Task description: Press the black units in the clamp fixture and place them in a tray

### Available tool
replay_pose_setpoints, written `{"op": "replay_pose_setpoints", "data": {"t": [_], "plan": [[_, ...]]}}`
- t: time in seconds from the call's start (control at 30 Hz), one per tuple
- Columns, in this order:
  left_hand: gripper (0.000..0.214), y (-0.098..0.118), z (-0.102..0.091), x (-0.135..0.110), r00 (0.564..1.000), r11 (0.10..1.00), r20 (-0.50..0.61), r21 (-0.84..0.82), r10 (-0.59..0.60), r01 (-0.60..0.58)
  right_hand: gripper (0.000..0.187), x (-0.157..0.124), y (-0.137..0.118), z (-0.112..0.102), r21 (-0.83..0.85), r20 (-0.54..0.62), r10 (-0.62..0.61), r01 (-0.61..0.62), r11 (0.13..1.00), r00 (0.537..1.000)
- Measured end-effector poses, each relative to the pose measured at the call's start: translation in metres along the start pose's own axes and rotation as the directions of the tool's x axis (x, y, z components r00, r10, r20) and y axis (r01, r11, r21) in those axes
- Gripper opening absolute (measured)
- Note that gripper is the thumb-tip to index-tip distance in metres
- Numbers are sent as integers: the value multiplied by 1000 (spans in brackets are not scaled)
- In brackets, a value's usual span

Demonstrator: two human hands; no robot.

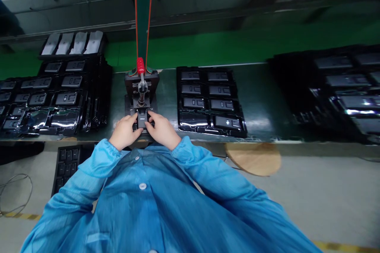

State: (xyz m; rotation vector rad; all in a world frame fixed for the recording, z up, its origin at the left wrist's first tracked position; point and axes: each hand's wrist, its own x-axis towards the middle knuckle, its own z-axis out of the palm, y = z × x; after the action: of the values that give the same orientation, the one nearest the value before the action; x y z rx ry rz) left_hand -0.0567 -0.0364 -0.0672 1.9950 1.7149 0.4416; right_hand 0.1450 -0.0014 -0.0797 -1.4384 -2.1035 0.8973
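The person's left hand (124,131) and right hand (162,128) pinch 1 black unit (143,121) between them, thumbs and fingers bent against its sides, at the foot of a clamp fixture (142,87) with a red handle (140,65). Work on this unit looks under way; whether the clamp touches it cannot be told. In the tray (207,130) just right of the fixture, similar units occupy 7 of 8 compartments, so that tray seems 1 short of full. More loaded trays stand stacked at left (71,83) and, blurred, at right (341,79).

The dark green worktop (255,102) has a scuffed front edge. Beyond runs a bright green strip (202,49); below, a round wooden stool (253,159) stands on grey floor (297,197).
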Motion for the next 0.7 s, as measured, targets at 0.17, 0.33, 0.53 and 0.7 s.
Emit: {"op": "replay_pose_setpoints", "data": {"t": [0.17,0.33,0.53,0.7], "plan": [[69,-1,1,0,1000,999,3,43,-3,2,47,-2,-1,-1,-55,25,-10,11,998,1000],[67,0,1,-2,1000,996,9,90,11,-12,46,-2,-3,-4,-112,45,-31,36,993,998],[58,-2,7,-13,997,999,-67,30,31,-29,29,0,-8,-29,-27,-227,-123,120,992,966],[51,8,11,-22,980,995,-196,95,18,1,25,24,-29,-77,7,-601,-237,301,953,763]]}}
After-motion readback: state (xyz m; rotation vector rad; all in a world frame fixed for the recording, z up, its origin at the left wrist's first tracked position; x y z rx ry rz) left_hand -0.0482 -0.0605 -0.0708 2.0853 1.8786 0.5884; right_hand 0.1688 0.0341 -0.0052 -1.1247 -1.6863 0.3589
